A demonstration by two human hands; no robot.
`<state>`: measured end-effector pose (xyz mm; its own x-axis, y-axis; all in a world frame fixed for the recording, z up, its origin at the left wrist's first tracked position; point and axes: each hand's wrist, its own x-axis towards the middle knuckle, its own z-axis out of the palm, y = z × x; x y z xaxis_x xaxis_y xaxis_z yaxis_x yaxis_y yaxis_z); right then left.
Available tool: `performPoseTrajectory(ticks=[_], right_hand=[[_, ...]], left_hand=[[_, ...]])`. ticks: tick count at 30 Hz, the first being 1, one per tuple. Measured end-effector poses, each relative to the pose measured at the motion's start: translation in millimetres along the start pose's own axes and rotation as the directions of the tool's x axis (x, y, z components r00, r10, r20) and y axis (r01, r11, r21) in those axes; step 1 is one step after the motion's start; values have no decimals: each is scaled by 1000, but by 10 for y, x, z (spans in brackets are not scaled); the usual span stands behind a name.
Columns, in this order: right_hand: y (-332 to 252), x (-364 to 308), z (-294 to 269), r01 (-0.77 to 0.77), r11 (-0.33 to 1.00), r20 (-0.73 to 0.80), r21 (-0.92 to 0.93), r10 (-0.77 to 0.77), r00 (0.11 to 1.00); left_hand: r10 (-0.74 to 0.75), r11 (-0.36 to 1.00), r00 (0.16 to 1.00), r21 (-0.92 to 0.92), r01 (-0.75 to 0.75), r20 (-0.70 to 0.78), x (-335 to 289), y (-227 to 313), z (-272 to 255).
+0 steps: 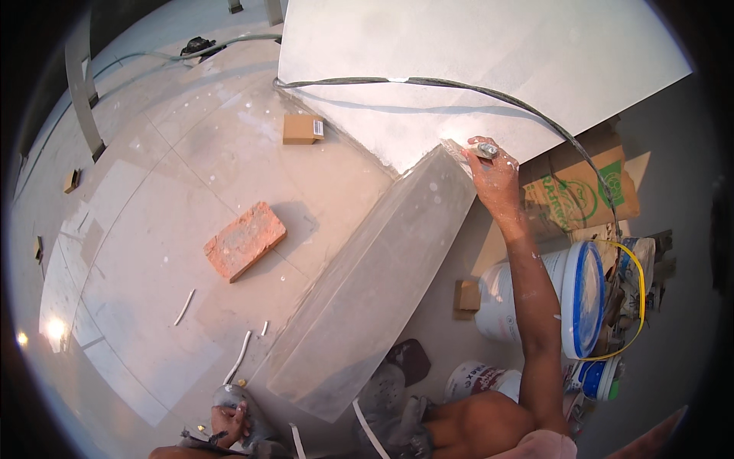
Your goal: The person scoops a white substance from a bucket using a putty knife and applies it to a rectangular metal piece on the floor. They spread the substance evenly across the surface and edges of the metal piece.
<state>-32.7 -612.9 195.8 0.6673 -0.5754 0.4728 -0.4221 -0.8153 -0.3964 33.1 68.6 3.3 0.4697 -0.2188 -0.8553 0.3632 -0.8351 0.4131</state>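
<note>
My right hand (497,174), flecked with white, is closed around a paint-smeared paintbrush (485,150). The flat tip of the brush meets the corner where a white painted panel (474,46) joins a long grey plastered ledge (375,283). Low on the left, my left hand (229,423) rests by my knee with its fingers curled; whether anything is in them is hidden. Between my knees and the panel, the ledge runs diagonally, its surface smooth and grey.
A dark cable (489,90) crosses the panel. A red brick (246,241) and a small cardboard box (303,129) lie on the tiled floor. Beside my right forearm are a white bucket with a blue rim (582,298), a brown paper sack (581,191) and further tubs.
</note>
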Motion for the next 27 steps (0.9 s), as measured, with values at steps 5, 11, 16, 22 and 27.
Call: performPoseTrajectory(ticks=[5,11,16,22,27], right_hand=[[79,141,23,82,986,16,-142,-81,997],[-380,133,-431,194,941,-311,-278,-279,909],[-422,-74,-470,163,969,-288,-188,-213,934],[9,-238,-130,-71,997,-28,-31,70,997],[253,-209,-268,30,978,-118,-209,-56,991]], left_hand=[[7,1000,1000,24,-8,16,0,62,12],[37,998,999,-49,-36,30,-29,54,-11],[-2,1000,1000,-27,3,12,5,-44,-24],[3,1000,1000,-14,-2,27,-33,78,-12],[-19,999,997,-45,23,76,43,5,45]])
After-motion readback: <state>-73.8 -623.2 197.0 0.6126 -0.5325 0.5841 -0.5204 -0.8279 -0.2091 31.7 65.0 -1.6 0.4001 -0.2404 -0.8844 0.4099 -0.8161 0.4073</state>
